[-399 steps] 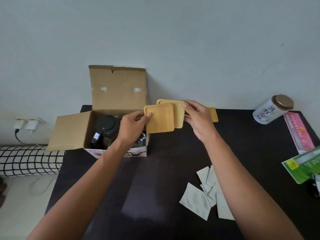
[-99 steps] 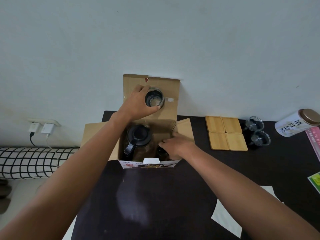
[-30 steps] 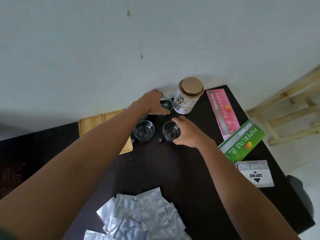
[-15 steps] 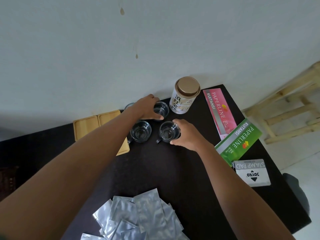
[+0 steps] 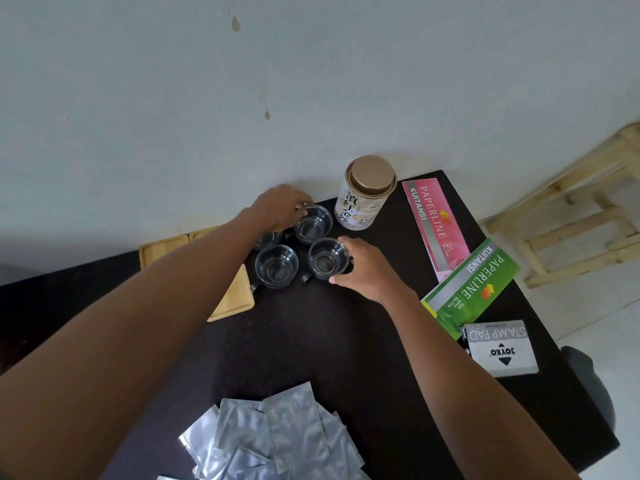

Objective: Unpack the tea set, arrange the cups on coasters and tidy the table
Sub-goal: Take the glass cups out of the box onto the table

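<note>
Fourth cup [image 5: 267, 238], mostly behind left forearm [image 5: 194, 289]

the middle of the counter [image 5: 311, 341] lies bare, a wide dark stretch between the cups at the far side and the foil sachets [image 5: 273, 441] heaped at the near edge. the far edge is crowded: four glass cups [image 5: 277, 266] stand close together, with the tin [image 5: 367, 192] just right of them and the wooden coasters [image 5: 235, 296] just left, partly under the left forearm. both hands [image 5: 363, 268] already fill the gaps around the cups. along the right side the pink booklet [image 5: 433, 223], the green booklet [image 5: 474, 285] and the stamp pad box [image 5: 498, 348] lie flat and low. the wall closes the far side.
</note>
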